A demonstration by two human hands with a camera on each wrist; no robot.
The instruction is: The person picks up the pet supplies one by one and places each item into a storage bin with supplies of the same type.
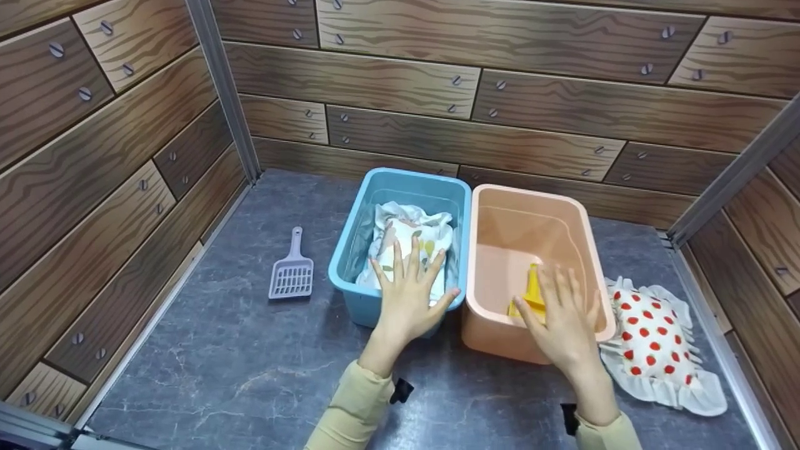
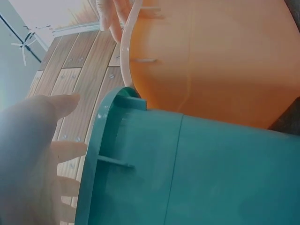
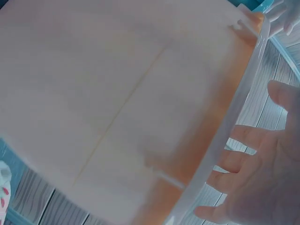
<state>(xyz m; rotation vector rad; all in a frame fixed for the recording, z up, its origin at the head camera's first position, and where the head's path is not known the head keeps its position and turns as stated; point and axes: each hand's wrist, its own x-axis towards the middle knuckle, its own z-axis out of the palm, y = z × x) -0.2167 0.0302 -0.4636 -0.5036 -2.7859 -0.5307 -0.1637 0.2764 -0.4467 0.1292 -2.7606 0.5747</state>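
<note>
My left hand [image 1: 409, 300] spreads its straight fingers over the near rim of the blue bin [image 1: 351, 247], holding nothing. Inside that bin lies a ruffled white cloth item [image 1: 406, 232] with a leaf print, partly hidden by the fingers. My right hand [image 1: 565, 325], fingers extended, hovers over the near right side of the peach bin [image 1: 500, 234]. On that bin's floor is a yellow plastic object [image 1: 533, 287] with a narrow handle, half covered by the right hand. In the right wrist view the right hand [image 3: 262, 164] is just above the bin's rim, palm bare.
To the left of the bins, a lilac slotted litter scoop [image 1: 292, 269] lies on the dark marbled table [image 1: 206, 350]. A strawberry-print cushion [image 1: 653, 337] with white frills lies against the peach bin's right side. Wood-patterned walls [image 1: 400, 87] enclose the table at the back and sides.
</note>
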